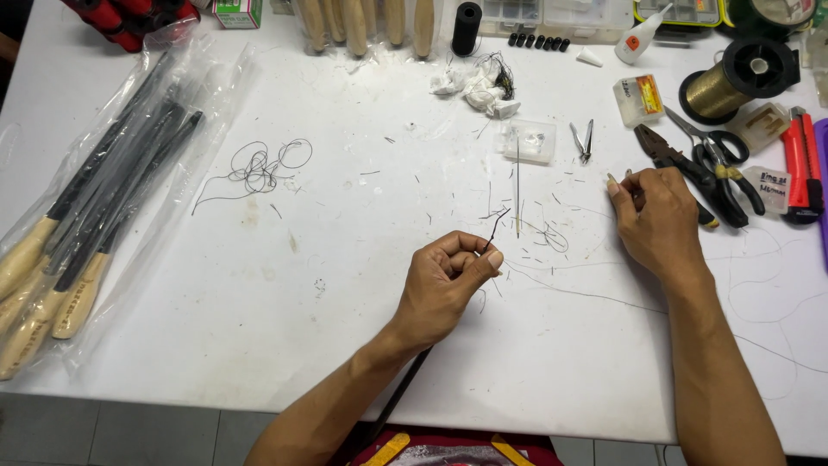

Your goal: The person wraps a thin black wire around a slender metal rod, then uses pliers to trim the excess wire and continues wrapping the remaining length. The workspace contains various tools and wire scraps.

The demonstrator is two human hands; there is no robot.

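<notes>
My left hand (444,280) is closed around a thin black rod (405,393) that runs back toward my body; its fine tip (496,226) sticks up past my thumb and forefinger. My right hand (655,216) rests on the white table (259,293) to the right with fingers curled, pinching what looks like a thin thread (586,298) that trails across the table. A thin needle-like rod (517,194) lies between the hands, further back.
Bagged black rods with wooden handles (82,216) lie at the left. A tangle of black thread (259,168) sits left of centre. Pliers (677,168), scissors (720,155), a gold thread spool (733,82), a red cutter (802,164), a small clear box (528,140) and tweezers (584,142) crowd the right.
</notes>
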